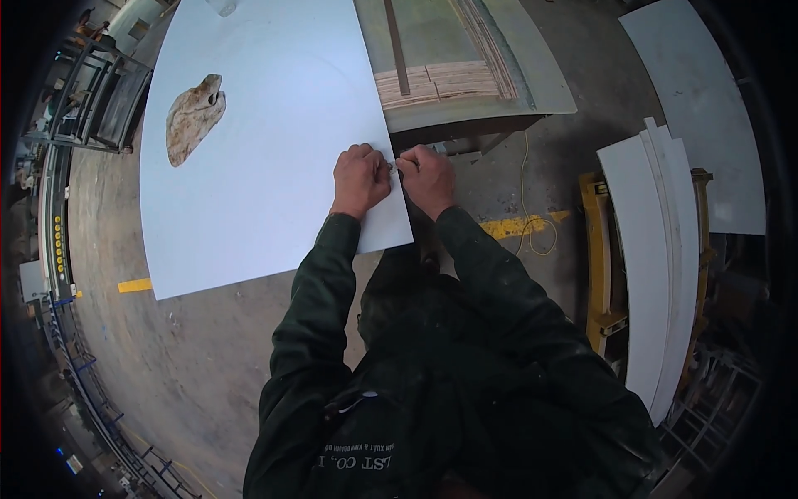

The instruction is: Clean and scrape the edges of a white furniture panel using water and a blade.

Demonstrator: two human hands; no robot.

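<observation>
A large white board (266, 175) lies flat in front of me. My left hand (362, 179) rests on it near its right edge, fingers curled closed. Just past that edge is my right hand (427, 178), also closed, with thumb and fingers pinched together. The two hands almost meet at the edge. Something small shows between their fingertips, too small to name. What each hand grips is hidden by the fingers. A stained, crumpled rag (193, 123) lies on the board to the left, apart from both hands.
A second table (540, 62) with thin wooden strips (453, 81) stands beyond the board's right edge. White panels (644, 216) rest on a yellow frame (597, 249) at right. A yellow cable (524, 166) loops on the floor. A metal rack (112, 100) stands far left.
</observation>
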